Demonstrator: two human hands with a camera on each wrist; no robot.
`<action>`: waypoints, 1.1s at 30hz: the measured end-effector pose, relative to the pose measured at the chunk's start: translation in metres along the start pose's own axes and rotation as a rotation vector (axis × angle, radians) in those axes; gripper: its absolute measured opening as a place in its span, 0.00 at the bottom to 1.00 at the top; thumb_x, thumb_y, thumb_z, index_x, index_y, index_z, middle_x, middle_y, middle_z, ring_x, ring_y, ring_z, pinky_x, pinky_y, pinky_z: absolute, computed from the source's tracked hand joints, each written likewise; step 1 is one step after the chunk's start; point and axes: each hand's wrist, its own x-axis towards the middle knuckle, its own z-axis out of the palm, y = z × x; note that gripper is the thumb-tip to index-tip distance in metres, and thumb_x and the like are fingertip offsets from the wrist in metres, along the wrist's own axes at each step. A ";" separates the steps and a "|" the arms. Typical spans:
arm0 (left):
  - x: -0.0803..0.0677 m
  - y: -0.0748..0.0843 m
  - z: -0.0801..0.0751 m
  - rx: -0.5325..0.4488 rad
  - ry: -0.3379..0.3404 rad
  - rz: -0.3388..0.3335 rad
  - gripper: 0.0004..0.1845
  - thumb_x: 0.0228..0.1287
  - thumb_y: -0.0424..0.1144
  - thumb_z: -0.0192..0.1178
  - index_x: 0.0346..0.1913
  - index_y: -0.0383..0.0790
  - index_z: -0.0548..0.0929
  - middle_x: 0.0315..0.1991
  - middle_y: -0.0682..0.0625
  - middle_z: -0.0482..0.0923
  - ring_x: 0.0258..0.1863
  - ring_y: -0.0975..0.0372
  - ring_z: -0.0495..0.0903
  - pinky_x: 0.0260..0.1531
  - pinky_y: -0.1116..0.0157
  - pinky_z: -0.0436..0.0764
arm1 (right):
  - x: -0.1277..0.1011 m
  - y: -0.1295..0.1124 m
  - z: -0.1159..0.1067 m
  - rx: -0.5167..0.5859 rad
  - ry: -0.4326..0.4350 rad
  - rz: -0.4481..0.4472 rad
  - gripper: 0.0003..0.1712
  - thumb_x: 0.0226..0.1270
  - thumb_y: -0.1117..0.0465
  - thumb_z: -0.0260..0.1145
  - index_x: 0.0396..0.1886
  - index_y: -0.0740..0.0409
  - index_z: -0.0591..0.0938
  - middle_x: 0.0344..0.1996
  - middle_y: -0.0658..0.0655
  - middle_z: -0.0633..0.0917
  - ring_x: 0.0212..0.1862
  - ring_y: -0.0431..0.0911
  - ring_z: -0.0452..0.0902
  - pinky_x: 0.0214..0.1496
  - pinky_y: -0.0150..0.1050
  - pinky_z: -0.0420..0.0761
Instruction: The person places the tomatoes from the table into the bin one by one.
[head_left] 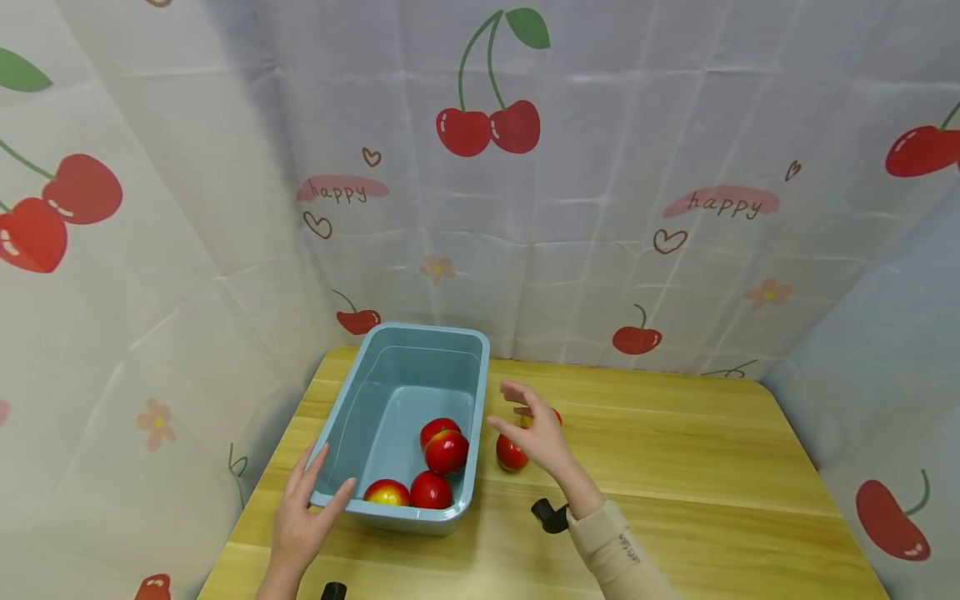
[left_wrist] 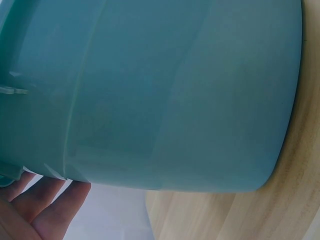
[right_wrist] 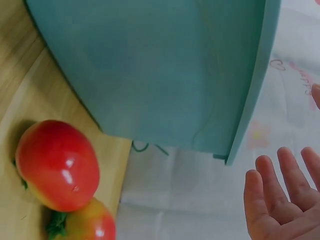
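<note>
Two hands, both spread and holding nothing: left hand point(head_left: 300, 521) touched the tub point(head_left: 352, 408) at its near corner; right hand point(head_left: 536, 433) hovered over two tomatoes point(head_left: 511, 455) on the table point(head_left: 675, 467), just right of the tub.

Left hand point(head_left: 300, 521): enters from the near edge of the worktop, towards its near left corner; palm turned inward, fingers straight and spread, thumb angled out to the right. In the left wrist view its fingers point(left_wrist: 37, 205) show extended and side by side, holding nothing. Right hand point(head_left: 534, 433): raised above the worktop near the middle, forearm running back to the near edge in a beige sleeve point(head_left: 618, 554); wrist roughly straight, palm facing left, fingers relaxed and slightly fanned, thumb apart. In the right wrist view its fingers point(right_wrist: 280, 187) stand upright and loosely separated, nothing between them.
</note>
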 end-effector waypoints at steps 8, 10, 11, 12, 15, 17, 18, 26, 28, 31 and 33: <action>0.000 -0.001 0.001 -0.002 0.001 0.000 0.36 0.57 0.51 0.66 0.68 0.47 0.67 0.71 0.47 0.55 0.66 0.45 0.57 0.54 0.37 0.61 | -0.003 0.023 -0.009 0.001 0.006 0.060 0.32 0.56 0.57 0.72 0.60 0.59 0.73 0.57 0.58 0.77 0.57 0.52 0.71 0.60 0.51 0.69; 0.000 -0.001 0.001 -0.002 0.004 0.002 0.36 0.57 0.51 0.66 0.68 0.47 0.67 0.71 0.46 0.55 0.66 0.45 0.58 0.54 0.37 0.61 | -0.004 0.027 -0.011 0.000 0.006 0.073 0.33 0.56 0.57 0.72 0.60 0.59 0.72 0.57 0.59 0.76 0.58 0.52 0.70 0.61 0.52 0.68; 0.000 -0.001 0.001 -0.001 0.004 0.003 0.36 0.57 0.51 0.66 0.68 0.47 0.67 0.71 0.46 0.55 0.66 0.45 0.58 0.54 0.37 0.61 | -0.004 0.030 -0.012 -0.001 0.009 0.078 0.33 0.57 0.57 0.72 0.61 0.60 0.72 0.57 0.60 0.76 0.58 0.53 0.70 0.61 0.52 0.68; 0.000 -0.001 0.001 -0.001 0.005 0.004 0.36 0.57 0.51 0.66 0.68 0.47 0.67 0.71 0.46 0.55 0.66 0.44 0.58 0.54 0.37 0.61 | -0.005 0.033 -0.012 -0.002 0.013 0.084 0.32 0.57 0.57 0.72 0.61 0.60 0.72 0.57 0.60 0.76 0.58 0.53 0.70 0.61 0.53 0.67; 0.000 -0.001 0.001 0.001 0.006 0.007 0.36 0.57 0.51 0.66 0.68 0.47 0.67 0.71 0.47 0.55 0.66 0.45 0.58 0.54 0.37 0.61 | -0.007 0.041 -0.014 -0.013 0.026 0.099 0.32 0.57 0.58 0.71 0.61 0.59 0.72 0.57 0.61 0.76 0.58 0.54 0.70 0.62 0.54 0.67; 0.001 -0.001 0.001 0.001 0.008 0.010 0.36 0.57 0.50 0.66 0.68 0.46 0.68 0.71 0.47 0.55 0.66 0.44 0.58 0.54 0.37 0.62 | -0.008 0.047 -0.015 -0.024 0.031 0.100 0.32 0.57 0.58 0.71 0.61 0.60 0.72 0.57 0.62 0.76 0.58 0.55 0.70 0.62 0.55 0.66; 0.001 -0.001 0.002 0.000 0.008 0.011 0.36 0.57 0.50 0.66 0.68 0.46 0.68 0.71 0.46 0.55 0.66 0.44 0.58 0.54 0.37 0.62 | -0.009 0.049 -0.015 -0.029 0.033 0.103 0.32 0.58 0.58 0.71 0.61 0.60 0.72 0.57 0.62 0.76 0.58 0.55 0.70 0.62 0.55 0.66; 0.002 -0.001 0.002 -0.007 0.009 0.023 0.36 0.57 0.49 0.66 0.68 0.46 0.68 0.70 0.45 0.56 0.65 0.44 0.59 0.53 0.36 0.62 | -0.015 0.069 -0.014 -0.064 0.042 0.115 0.31 0.57 0.60 0.71 0.60 0.62 0.73 0.55 0.63 0.76 0.57 0.55 0.71 0.60 0.54 0.69; 0.001 -0.001 0.002 -0.007 0.009 0.022 0.36 0.57 0.49 0.66 0.68 0.46 0.68 0.70 0.45 0.56 0.65 0.44 0.59 0.53 0.36 0.62 | -0.015 0.074 -0.012 -0.067 0.045 0.114 0.31 0.56 0.61 0.72 0.59 0.62 0.73 0.55 0.63 0.77 0.57 0.56 0.71 0.58 0.54 0.70; 0.001 -0.001 0.002 -0.004 0.008 0.019 0.36 0.57 0.50 0.66 0.68 0.46 0.68 0.70 0.45 0.55 0.65 0.44 0.59 0.53 0.36 0.62 | -0.017 0.081 -0.009 -0.070 0.047 0.122 0.31 0.55 0.62 0.73 0.58 0.64 0.74 0.55 0.64 0.77 0.56 0.59 0.71 0.57 0.55 0.70; 0.001 -0.001 0.002 -0.003 0.008 0.018 0.36 0.57 0.50 0.66 0.68 0.46 0.68 0.70 0.45 0.55 0.65 0.44 0.59 0.53 0.36 0.63 | -0.018 0.085 -0.007 -0.071 0.048 0.138 0.31 0.54 0.62 0.73 0.58 0.65 0.74 0.55 0.65 0.77 0.56 0.60 0.71 0.58 0.56 0.70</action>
